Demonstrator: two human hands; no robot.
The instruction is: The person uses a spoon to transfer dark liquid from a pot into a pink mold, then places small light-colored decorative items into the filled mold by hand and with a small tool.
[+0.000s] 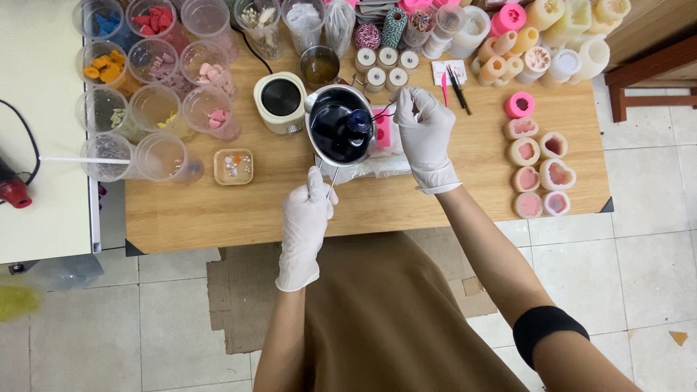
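The left hand (305, 218) is clenched round the handle of a metal pot (340, 125), held above the table (218, 207). The handle runs from the pot back toward the person, so the left hand sits on the pot's near side. The right hand (425, 134), just right of the pot, pinches a thin wire or wick (383, 114) reaching over the rim to a dark blue piece (358, 120) in the pot. A pink mould (382, 131) lies under the pot's right edge. Left of the pot stands a cream warmer (280, 101), then clear cups (156, 109); round moulds (539, 174) lie well right. Tiled floor (639, 218) surrounds the table.

Shiny metal pitcher (341, 123), matt wooden table (465, 174)
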